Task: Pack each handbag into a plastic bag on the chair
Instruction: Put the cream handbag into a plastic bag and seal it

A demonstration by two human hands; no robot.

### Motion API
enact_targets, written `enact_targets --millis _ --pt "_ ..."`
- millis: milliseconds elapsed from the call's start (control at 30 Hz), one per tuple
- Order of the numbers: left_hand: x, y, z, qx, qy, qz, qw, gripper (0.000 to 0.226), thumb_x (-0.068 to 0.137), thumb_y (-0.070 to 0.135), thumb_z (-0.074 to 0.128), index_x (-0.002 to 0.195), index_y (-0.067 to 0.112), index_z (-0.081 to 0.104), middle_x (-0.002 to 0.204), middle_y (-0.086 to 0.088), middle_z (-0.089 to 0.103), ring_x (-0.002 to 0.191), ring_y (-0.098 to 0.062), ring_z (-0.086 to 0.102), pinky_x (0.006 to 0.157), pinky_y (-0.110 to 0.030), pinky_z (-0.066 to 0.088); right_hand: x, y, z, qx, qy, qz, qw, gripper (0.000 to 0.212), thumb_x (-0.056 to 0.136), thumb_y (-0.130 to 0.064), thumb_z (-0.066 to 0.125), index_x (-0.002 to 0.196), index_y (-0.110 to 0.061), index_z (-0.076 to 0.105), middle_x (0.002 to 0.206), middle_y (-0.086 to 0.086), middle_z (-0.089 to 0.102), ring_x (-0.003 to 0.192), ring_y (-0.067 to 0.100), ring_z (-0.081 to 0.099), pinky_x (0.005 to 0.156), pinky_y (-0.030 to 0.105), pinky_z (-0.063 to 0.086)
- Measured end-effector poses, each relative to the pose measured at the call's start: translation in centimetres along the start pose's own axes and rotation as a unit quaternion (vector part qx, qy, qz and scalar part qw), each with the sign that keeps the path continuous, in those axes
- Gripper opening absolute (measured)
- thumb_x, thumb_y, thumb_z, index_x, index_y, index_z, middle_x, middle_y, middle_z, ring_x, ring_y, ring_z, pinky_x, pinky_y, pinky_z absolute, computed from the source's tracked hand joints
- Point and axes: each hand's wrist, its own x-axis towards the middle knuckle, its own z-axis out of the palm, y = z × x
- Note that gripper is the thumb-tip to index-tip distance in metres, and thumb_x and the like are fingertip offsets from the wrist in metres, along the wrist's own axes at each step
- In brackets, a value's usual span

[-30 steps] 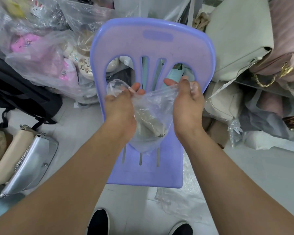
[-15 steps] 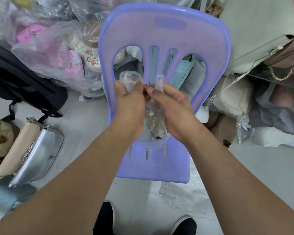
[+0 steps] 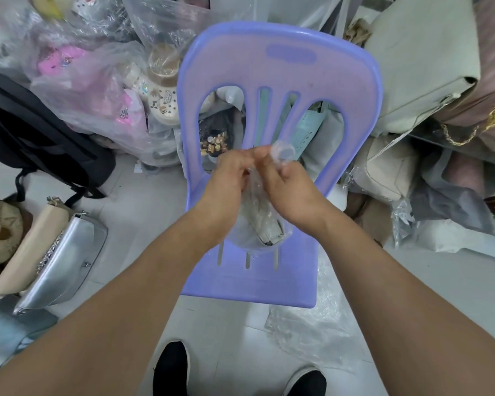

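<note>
A clear plastic bag [image 3: 256, 224] rests on the seat of the purple plastic chair [image 3: 272, 110]. Inside it lies a small pale handbag [image 3: 267, 228], mostly hidden behind the crumpled film. My left hand [image 3: 229, 172] and my right hand [image 3: 286, 181] are close together above the bag, both pinching its gathered top. A loose tuft of the plastic sticks up past my right fingers. On the floor at the left lie a silver handbag [image 3: 60, 258] and a beige handbag [image 3: 26, 252], side by side.
A black backpack [image 3: 40, 132] and clear sacks of shoes [image 3: 103, 87] crowd the back left. Large pale and pink handbags [image 3: 429, 70] are piled at the right. Loose plastic sheets [image 3: 320, 332] lie on the floor beside the chair's front right. My shoes [image 3: 172, 370] show at the bottom.
My hands, a second ago apart holding the bag's mouth wide, have come together and gathered the top of the bag into a bunch. The view has shifted slightly.
</note>
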Motion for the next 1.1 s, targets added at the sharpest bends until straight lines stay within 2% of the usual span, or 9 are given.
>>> enact_targets --millis 100,167,267,367,500,667,800,900,1100 --pt "-0.5 -0.5 0.1 0.183 0.030 0.044 0.982 0.037 0.088 0.008 0.055 0.122 0.023 0.056 0.128 -0.004 0.038 0.101 0.014 0.055 0.069 -0.003 0.046 -0.1 0.7 0.2 0.087 0.020 0.066 0.994 0.065 0.105 -0.057 0.039 0.096 -0.002 0.072 0.092 0.017 0.077 0.089 0.025 0.073 0.088 0.045 0.056" --pt "-1.0 -0.9 0.0 0.234 0.038 0.107 0.966 0.058 0.083 0.015 0.066 0.126 0.038 0.035 0.129 -0.002 0.032 0.117 -0.007 0.053 0.073 -0.008 0.049 -0.5 0.6 0.3 0.165 0.064 0.098 0.979 0.051 0.108 -0.044 0.043 0.090 -0.012 0.077 0.097 0.015 0.078 0.096 0.030 0.074 0.097 0.047 0.055" --pt "-1.1 -1.1 -0.2 0.258 0.014 0.160 0.953 0.072 0.079 0.008 0.074 0.120 0.033 0.021 0.129 -0.007 0.030 0.121 -0.024 0.051 0.086 -0.019 0.052 -0.7 0.1 0.3 0.263 0.111 0.107 0.952 0.042 0.110 -0.026 0.046 0.079 -0.014 0.072 0.079 0.002 0.076 0.076 0.021 0.073 0.080 0.037 0.058" --pt "-0.6 -1.5 -0.4 0.296 0.022 0.183 0.937 0.074 0.078 0.011 0.075 0.116 0.041 0.019 0.128 -0.009 0.031 0.114 -0.029 0.056 0.096 -0.039 0.054 -0.7 -0.4 0.1 0.315 0.126 0.082 0.937 0.014 0.108 -0.009 0.046 0.104 -0.015 0.058 0.082 0.003 0.067 0.067 0.013 0.069 0.062 0.024 0.053" --pt "-0.5 -1.3 -0.7 0.183 0.050 0.093 0.977 0.073 0.080 0.005 0.079 0.117 0.034 0.023 0.131 -0.014 0.041 0.091 -0.028 0.069 0.088 -0.049 0.059 -1.3 -0.3 -1.0 0.182 0.052 0.031 0.981 0.030 0.107 -0.011 0.050 0.129 -0.030 0.057 0.081 -0.004 0.072 0.079 0.014 0.071 0.082 0.026 0.054" --pt "-0.1 -0.9 -1.5 0.146 0.072 0.056 0.985 0.066 0.085 0.001 0.074 0.120 0.033 0.029 0.125 -0.011 0.054 0.076 -0.017 0.064 0.077 -0.031 0.058 -2.1 -0.6 -2.6 0.101 0.013 -0.008 0.995 0.032 0.093 0.001 0.072 0.120 -0.016 0.069 0.106 0.001 0.080 0.105 0.016 0.075 0.097 0.029 0.058" --pt "0.3 -0.9 -1.3 0.207 0.061 0.060 0.975 0.062 0.086 -0.007 0.066 0.120 0.035 0.035 0.119 -0.005 0.055 0.080 -0.016 0.063 0.071 -0.030 0.056 -1.7 -0.3 -2.6 0.023 0.028 -0.027 0.999 0.034 0.087 0.003 0.076 0.108 -0.024 0.073 0.106 -0.005 0.079 0.092 0.009 0.075 0.087 0.025 0.060" --pt "0.4 -1.1 -0.9 0.248 0.059 0.080 0.964 0.058 0.087 -0.011 0.061 0.117 0.033 0.038 0.105 0.004 0.050 0.077 -0.013 0.058 0.064 -0.020 0.050 -1.0 0.2 -2.2 -0.102 0.074 -0.042 0.991 0.033 0.083 -0.004 0.075 0.106 -0.026 0.071 0.103 -0.012 0.067 0.072 0.005 0.062 0.072 0.021 0.050" --pt "1.2 -1.5 -0.5 0.308 0.081 0.115 0.941 0.052 0.087 -0.004 0.063 0.113 0.034 0.039 0.092 0.004 0.046 0.077 -0.018 0.054 0.076 -0.034 0.053 0.1 1.8 -1.4 -0.287 0.124 -0.143 0.939 0.027 0.078 -0.001 0.072 0.104 -0.010 0.072 0.107 0.005 0.058 0.083 0.022 0.060 0.076 0.035 0.050"
